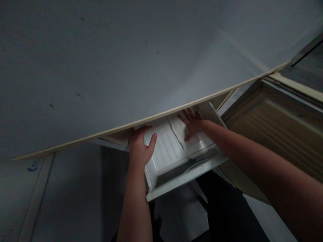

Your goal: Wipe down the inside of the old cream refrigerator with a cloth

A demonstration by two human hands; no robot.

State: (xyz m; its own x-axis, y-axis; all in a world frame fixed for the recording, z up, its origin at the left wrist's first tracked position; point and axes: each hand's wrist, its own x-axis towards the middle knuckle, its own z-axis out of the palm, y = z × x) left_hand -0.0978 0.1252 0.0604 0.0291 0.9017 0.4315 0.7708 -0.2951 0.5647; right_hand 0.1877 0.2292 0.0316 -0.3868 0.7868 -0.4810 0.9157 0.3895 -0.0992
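View: head camera, looking steeply down in dim light.
Landmark: white drawer (182, 179), a plastic tray with a ribbed floor, pulled partway out from under a big pale panel; its front rim points toward the person.
Where the drawer is: middle of the picture, its back part hidden beneath the panel's edge, its front part out in the open above the floor.
Left hand (140, 148): clasped on the drawer's left wall, near its back corner. The thumb lies up along the inner side and the fingers curl toward the outside, their tips lost under the panel.
Right hand (193, 123): spread wide and flat, palm down on the ribbed floor at the drawer's far right, near the right wall. It has hold of nothing and only presses on the plastic.
Crack (176, 135): a dark, jagged line across the ribs of the drawer's floor, between the two hands and just left of the right hand.
Drawer front: a paler frame around a darker, seemingly see-through strip; what is behind it cannot be made out.
Pale panel (121, 64): a grey-white flat surface with a cream edge, above and behind the drawer, filling the upper half of the picture.
Open door (280, 134): right of the drawer, a beige ribbed lining inside a light frame.
Floor (73, 198): light, left of and below the drawer.
Dark clothing (227, 211): below the drawer's front rim.
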